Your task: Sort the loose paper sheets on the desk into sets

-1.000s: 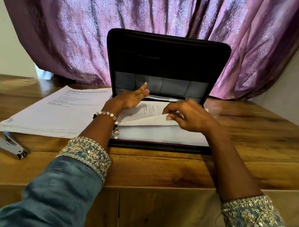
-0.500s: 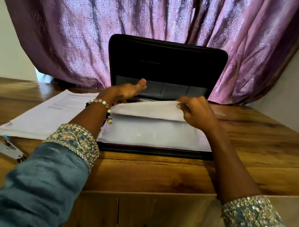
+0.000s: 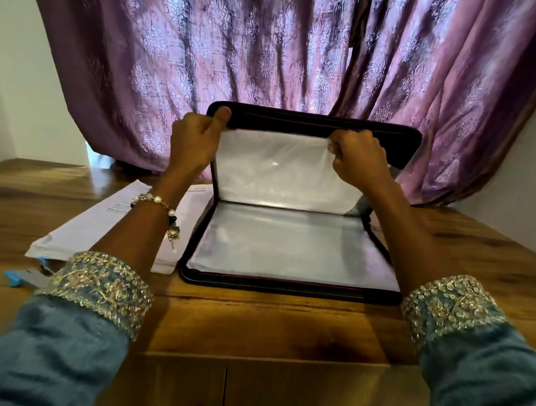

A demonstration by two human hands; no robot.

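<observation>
Left hand grips folder lid; right hand pinches plastic sleeve.

I see a purple curtain with a pale floral print, a black folder, white sheets, and teal sleeves with gold-embroidered cuffs.

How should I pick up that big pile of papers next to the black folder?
Probably take the paper stack by its near-left corner, coming in from the left with a hand low and flat. That corner lies bare on the desk, while the folder and the left hand's arm crowd its right side.
</observation>
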